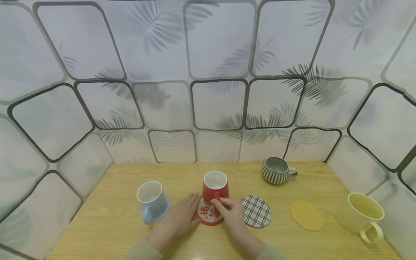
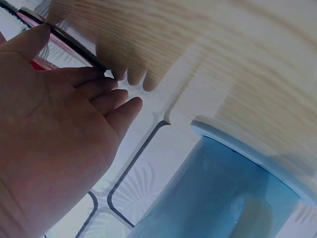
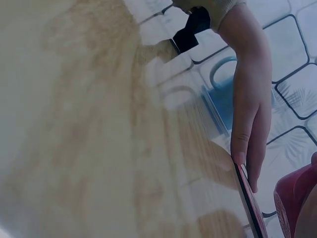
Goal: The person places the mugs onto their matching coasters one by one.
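My right hand (image 1: 232, 216) pinches the handle of a red mug (image 1: 212, 191) with a white inside. The mug is over the far part of a round red-rimmed coaster (image 1: 208, 217) with red characters. In the right wrist view a gap shows between the mug's base (image 3: 283, 210) and the coaster (image 3: 251, 203). My left hand (image 1: 178, 218) lies on the table left of that coaster, fingers extended. In the left wrist view its thumb and forefinger touch the coaster's edge (image 2: 74, 45). Left of this hand, a light blue mug (image 1: 152, 202) stands on a blue coaster (image 1: 167, 206).
To the right lie a black-and-white checked coaster (image 1: 256, 212) and a yellow coaster (image 1: 307, 215). A striped cup (image 1: 274, 175) stands at the back right, and a yellow mug (image 1: 352, 216) at the far right. Patterned walls (image 1: 217, 108) enclose the wooden table (image 1: 113, 202) at the back and sides.
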`<state>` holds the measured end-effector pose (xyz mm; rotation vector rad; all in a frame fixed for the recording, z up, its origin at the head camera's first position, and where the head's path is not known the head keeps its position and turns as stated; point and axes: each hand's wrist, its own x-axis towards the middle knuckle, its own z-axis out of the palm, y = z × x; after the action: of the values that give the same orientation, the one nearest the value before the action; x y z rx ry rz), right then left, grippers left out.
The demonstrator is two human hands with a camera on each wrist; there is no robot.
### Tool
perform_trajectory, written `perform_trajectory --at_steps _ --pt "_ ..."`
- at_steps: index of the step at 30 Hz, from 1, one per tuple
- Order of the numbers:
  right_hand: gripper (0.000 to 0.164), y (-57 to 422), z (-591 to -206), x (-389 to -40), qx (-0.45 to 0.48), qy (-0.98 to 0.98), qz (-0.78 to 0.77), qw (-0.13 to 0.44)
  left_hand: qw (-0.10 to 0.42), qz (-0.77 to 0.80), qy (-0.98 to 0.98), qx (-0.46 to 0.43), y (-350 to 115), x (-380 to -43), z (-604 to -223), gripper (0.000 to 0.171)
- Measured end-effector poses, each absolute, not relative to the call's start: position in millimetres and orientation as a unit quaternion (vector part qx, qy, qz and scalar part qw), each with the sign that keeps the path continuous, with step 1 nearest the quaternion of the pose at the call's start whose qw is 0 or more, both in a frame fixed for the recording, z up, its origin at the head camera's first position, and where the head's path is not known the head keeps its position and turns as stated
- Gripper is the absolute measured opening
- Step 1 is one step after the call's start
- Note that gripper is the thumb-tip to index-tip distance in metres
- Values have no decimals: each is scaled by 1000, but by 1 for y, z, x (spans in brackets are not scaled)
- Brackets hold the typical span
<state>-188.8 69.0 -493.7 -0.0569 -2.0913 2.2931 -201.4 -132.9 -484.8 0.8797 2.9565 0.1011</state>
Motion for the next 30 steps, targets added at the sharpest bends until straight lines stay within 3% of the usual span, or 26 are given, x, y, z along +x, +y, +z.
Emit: perform_trajectory --at_steps 11,21,30 --pt "23 65 -498 -177 -7 -668 744 3 35 36 958 283 -132 -199 -481 73" --pt "20 63 -499 -171 -1 -678 734 21 27 40 958 282 -133 -200 -482 72" --pt "23 63 -501 -171 -4 -672 741 -5 21 38 956 289 -134 -201 -483 72"
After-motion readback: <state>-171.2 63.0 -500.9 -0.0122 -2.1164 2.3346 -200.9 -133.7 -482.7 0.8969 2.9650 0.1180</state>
